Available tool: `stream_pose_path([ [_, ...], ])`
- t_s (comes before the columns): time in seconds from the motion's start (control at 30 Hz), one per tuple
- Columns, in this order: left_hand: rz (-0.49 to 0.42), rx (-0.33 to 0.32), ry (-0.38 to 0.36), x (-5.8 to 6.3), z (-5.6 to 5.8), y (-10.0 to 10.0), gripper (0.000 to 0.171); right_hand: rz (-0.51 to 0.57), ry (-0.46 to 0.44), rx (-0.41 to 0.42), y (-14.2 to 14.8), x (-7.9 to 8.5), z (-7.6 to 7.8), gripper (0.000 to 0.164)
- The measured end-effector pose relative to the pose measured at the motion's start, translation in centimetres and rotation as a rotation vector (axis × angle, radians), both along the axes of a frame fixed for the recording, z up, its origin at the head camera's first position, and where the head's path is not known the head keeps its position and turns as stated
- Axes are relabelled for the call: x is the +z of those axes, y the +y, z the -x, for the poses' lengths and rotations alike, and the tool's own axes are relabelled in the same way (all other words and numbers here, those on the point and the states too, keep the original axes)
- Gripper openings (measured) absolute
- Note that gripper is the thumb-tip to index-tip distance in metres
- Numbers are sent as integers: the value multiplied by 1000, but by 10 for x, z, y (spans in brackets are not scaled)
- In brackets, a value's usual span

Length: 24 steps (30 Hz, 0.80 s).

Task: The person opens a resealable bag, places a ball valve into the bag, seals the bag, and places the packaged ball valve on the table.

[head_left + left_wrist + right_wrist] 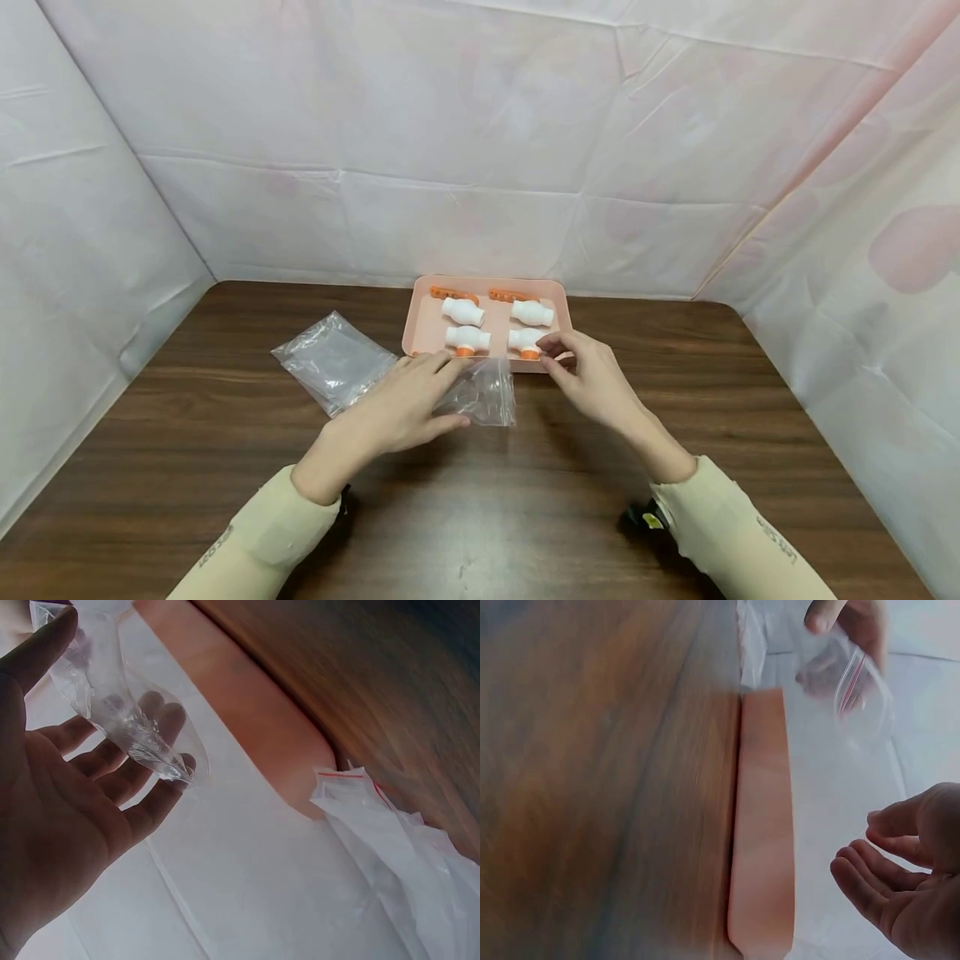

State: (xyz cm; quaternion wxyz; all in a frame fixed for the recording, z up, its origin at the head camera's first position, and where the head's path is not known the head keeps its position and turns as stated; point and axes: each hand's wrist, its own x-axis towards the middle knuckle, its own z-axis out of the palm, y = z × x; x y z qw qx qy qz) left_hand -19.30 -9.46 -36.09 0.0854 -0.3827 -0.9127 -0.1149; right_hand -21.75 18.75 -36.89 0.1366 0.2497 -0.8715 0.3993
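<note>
My left hand [397, 404] holds a clear zip bag [487, 396], with the thumb on one side and the fingers on the other in the left wrist view. The bag's red-striped zip [851, 682] shows in the right wrist view. My right hand [588, 375] is at the front right of a pink tray [495, 321], its fingers loosely bent with nothing between them. Beside its fingertips lies a white plastic ball valve [522, 339] with an orange part. Another white valve [467, 337] lies to its left, just beyond the left fingers.
Farther back in the tray lie two more white valves [462, 312] with long orange handles [453, 294]. Other clear zip bags [330, 358] lie on the brown wooden table [480, 517], left of the tray. A pale cloth [450, 150] hangs behind the table.
</note>
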Motion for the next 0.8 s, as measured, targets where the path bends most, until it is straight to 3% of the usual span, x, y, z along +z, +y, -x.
stream_pose_path([
  [0.3, -5, -1, -7, 0, 3, -4, 70, -172, -26, -57, 8, 3, 33, 23],
  [0.63, 9, -9, -4, -1, 3, -9, 68, -393, -106, -42, 8, 9, 57, 31],
  [0.8, 11, -3, 3, -1, 1, -9, 67, -455, -175, -37, 7, 8, 67, 36],
])
